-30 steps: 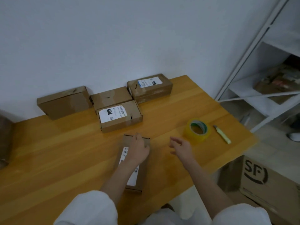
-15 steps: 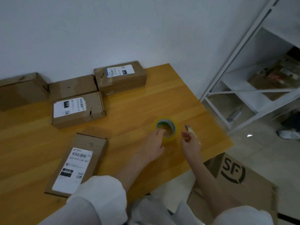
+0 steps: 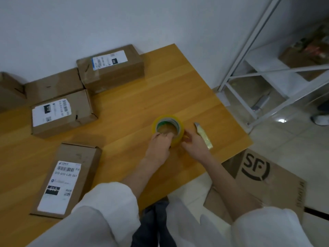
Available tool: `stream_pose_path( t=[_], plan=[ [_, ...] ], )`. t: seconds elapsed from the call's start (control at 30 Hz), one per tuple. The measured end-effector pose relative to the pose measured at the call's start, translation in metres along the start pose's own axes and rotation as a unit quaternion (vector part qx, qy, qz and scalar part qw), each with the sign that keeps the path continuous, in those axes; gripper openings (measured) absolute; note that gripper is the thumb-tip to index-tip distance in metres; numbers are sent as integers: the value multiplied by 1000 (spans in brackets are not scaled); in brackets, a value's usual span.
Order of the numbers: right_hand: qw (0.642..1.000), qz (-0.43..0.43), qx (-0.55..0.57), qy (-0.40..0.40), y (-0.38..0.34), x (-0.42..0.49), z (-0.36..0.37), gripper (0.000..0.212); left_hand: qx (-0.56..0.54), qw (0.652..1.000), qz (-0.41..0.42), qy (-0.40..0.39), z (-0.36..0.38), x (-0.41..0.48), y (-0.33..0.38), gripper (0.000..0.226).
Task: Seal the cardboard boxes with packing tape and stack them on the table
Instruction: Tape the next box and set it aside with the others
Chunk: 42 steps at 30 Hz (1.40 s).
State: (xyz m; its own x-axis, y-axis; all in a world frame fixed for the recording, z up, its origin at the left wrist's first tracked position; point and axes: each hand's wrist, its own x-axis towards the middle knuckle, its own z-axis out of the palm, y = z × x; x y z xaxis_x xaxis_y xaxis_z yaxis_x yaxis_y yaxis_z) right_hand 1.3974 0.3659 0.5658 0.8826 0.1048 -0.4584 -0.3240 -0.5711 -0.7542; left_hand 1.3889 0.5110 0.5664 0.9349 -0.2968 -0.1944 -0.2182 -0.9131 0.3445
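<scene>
Flanking the tape roll (image 3: 168, 128) — left grip (image 3: 159, 145) on rim, right grip (image 3: 193, 144) touching.

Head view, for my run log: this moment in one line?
left hand: grips tape roll; right hand: touches roll's side; cutter: on table

Small parcel-packing room: labelled boxes (image 3: 61, 113) on wooden table (image 3: 135, 104), white metal shelving (image 3: 270, 68), SF carton (image 3: 258, 177) on floor.

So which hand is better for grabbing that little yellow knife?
Probably the right hand: it touches the tape roll on the side nearest the knife. The left hand grips the roll's other side, fingers in its core.
</scene>
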Motion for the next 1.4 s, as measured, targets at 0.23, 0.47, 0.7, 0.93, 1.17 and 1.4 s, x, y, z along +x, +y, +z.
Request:
stream_pose_path(
  t=[0.23,0.47,0.7,0.93,1.17,1.4],
  plan=[
    [999,18,13,29,-5,-7,9,51,-69,997,-26,33,0,-7,3,45],
    [1000,-20,-19,-4,-12,1,-7,57,-139,987,-37,76,-17,-15,3,39],
    [986,34,159,-40,-34,15,-11,32,-192,975,-81,80,-34,-32,-16,39],
    [987,38,156,-6,-62,18,0,24,-237,959,-116,103,-46,-48,-33,40],
    [979,-145,4,143,-138,3,23,15,-346,908,-139,191,-79,-67,-50,39],
    [923,-324,-51,202,-216,-27,48,25,-407,873,-100,250,-136,-90,-90,31]
  ],
)
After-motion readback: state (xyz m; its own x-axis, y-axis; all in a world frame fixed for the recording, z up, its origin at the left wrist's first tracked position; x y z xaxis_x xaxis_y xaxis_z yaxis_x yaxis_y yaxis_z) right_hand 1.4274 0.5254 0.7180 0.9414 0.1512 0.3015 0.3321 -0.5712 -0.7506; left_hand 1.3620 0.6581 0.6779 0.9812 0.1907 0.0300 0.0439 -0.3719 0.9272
